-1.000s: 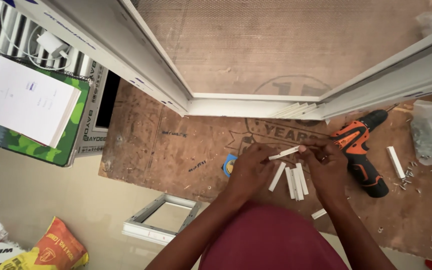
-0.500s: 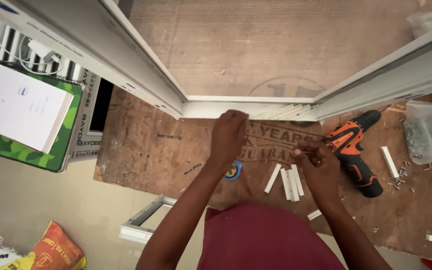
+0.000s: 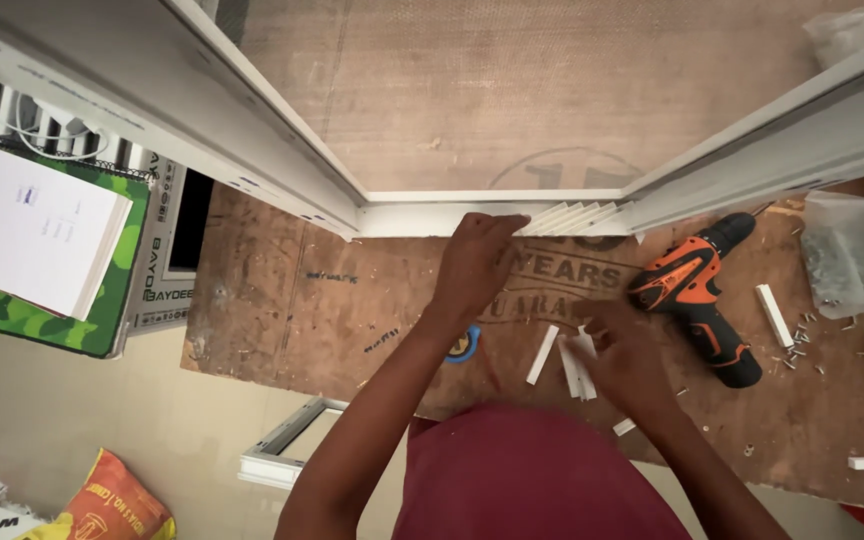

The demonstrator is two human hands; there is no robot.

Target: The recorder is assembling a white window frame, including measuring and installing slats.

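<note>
Left hand point(image 3: 477, 262) now up at frame point(image 3: 452, 212), fingers curled on edge; right hand point(image 3: 624, 350) pinching white strips point(image 3: 574, 362).

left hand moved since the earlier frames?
Yes. The left hand went up from the white strips on the board to the white frame, away from the right hand. The orange drill lies where it was.

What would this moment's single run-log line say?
left hand: on white frame | right hand: at white strips | drill: lying idle
</note>
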